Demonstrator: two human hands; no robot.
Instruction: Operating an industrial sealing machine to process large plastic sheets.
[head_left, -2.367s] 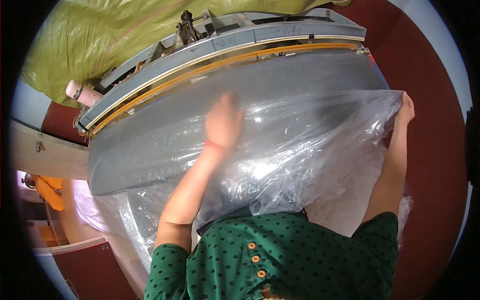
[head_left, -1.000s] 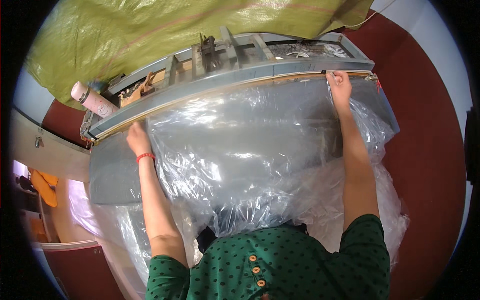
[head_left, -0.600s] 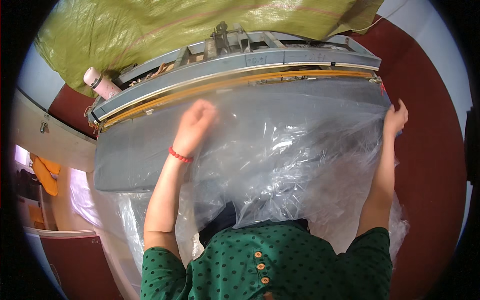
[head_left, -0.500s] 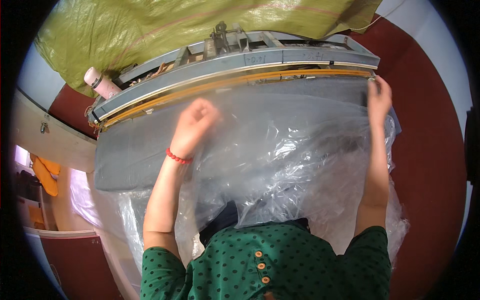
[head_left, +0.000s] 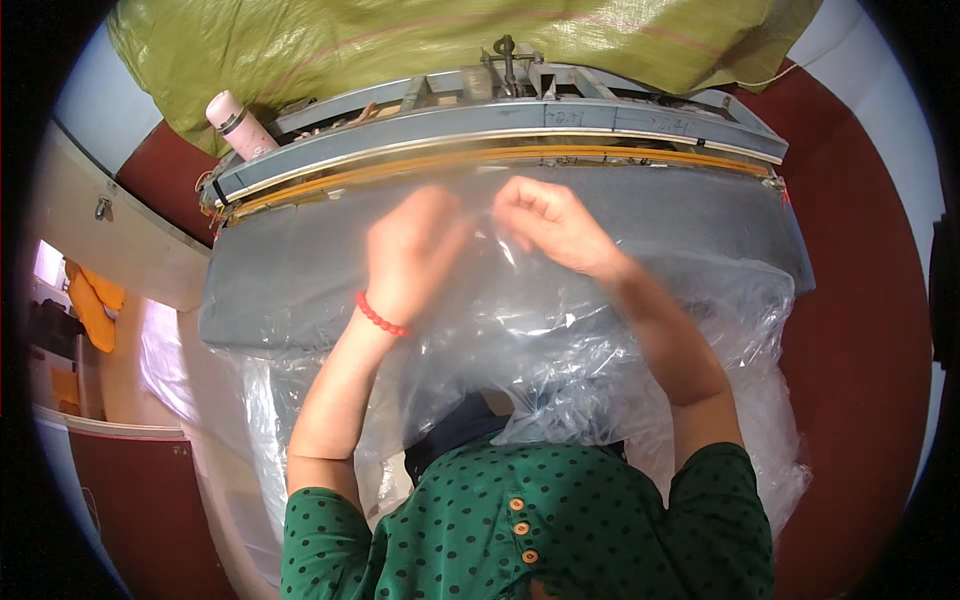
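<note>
A large clear plastic sheet (head_left: 560, 350) drapes over the grey bench top (head_left: 280, 270) and hangs down in front of me. My right hand (head_left: 555, 225), fingers curled in a pinch, holds the sheet near the middle of the bench. Close by on its left is my left hand (head_left: 412, 245), a red bead bracelet (head_left: 380, 315) at its wrist. That hand is smeared by motion, but its fingers look closed on the film, which rises toward both hands. Just beyond them runs a long grey metal frame (head_left: 480, 122) with an orange strip (head_left: 470, 155) along its near side.
A pink bottle (head_left: 240, 128) leans at the frame's left end. Metal hardware (head_left: 508, 65) stands upright at the frame's middle. Yellow-green woven sheeting (head_left: 400, 40) covers the back. A pale door panel (head_left: 130, 220) with a latch is at left; dark red wall (head_left: 850, 240) lies right.
My right hand has left the frame's right end and come in to the middle, beside my left hand. The left hand has shifted slightly right. The plastic has drawn back from the frame's right end.
</note>
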